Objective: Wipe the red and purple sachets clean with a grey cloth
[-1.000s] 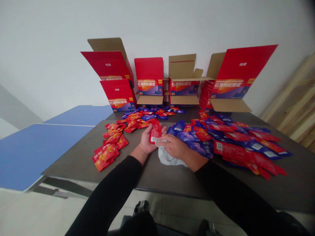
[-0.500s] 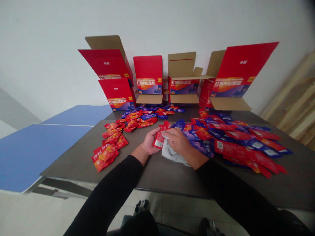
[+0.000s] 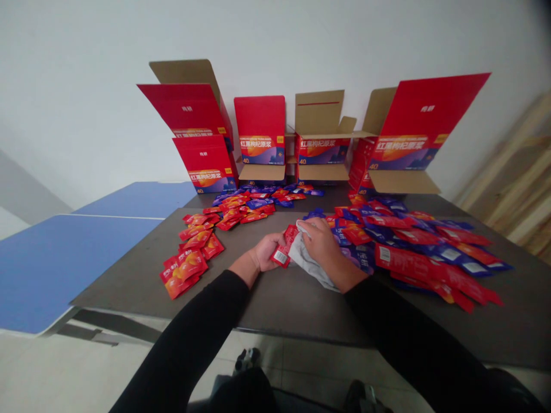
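My left hand (image 3: 267,252) is closed on the lower left side of a red sachet (image 3: 282,256) with a white barcode label, held tilted just above the table. In my right hand (image 3: 321,244) is a pale grey cloth (image 3: 310,265), bunched under the fingers and hanging towards the table. The cloth covers the sachet's upper right part. Red and purple sachets (image 3: 357,258) lie right beside my right hand. To the left of my left hand is a loose row of red sachets (image 3: 189,267).
Several red cartons (image 3: 262,129) with raised flaps stand along the back of the grey table (image 3: 142,275). A mixed sachet pile (image 3: 430,235) spreads over the right side, and more sachets (image 3: 258,203) lie before the cartons. A blue table (image 3: 86,246) adjoins at left.
The red sachet has tilted further and moved slightly down, gripped in my left hand. My right hand and the cloth have shifted a little to the right.
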The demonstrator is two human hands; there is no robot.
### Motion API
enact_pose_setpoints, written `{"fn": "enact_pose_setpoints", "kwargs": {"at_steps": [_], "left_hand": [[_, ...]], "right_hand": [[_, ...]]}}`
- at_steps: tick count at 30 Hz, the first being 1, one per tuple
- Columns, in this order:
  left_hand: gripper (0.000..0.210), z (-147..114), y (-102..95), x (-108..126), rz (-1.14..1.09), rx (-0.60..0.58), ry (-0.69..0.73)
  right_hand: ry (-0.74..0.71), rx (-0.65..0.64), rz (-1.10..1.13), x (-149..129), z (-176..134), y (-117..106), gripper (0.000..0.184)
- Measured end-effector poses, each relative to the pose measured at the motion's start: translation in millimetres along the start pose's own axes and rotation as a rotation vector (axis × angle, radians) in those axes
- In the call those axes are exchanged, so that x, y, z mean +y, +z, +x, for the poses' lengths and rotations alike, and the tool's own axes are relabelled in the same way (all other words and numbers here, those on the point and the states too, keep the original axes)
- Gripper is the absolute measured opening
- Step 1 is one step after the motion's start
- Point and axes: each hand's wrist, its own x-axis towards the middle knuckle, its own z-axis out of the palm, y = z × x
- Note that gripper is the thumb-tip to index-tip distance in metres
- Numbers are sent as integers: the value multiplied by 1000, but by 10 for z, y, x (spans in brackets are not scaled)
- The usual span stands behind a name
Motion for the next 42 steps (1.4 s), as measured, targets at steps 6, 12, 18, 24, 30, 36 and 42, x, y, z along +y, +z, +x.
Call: {"fn": "enact_pose_setpoints", "kwargs": {"at_steps": [6, 12, 18, 24, 30, 36, 42], "left_hand": [[37, -13, -53, 97, -87, 41, -84], [32, 23, -24, 155, -257, 132, 44], [49, 59, -48, 123, -271, 146, 0], [47, 75, 23, 51, -261, 71, -56], [54, 48, 151, 31, -305, 41, 32], [59, 36, 199, -4, -244, 41, -6], [43, 40, 168, -78, -100, 12, 30]], "right_hand": [[93, 98, -29, 37, 36, -9, 36], [-261, -82, 90, -149, -30, -28, 36], [-494, -236, 107, -378, -106, -8, 30], [-453, -228, 48, -371, -100, 18, 33], [-417, -162, 31, -351, -92, 32, 33], [-312, -74, -5, -289, -76, 30, 36], [-220, 22, -23, -177, -48, 36, 40]]}}
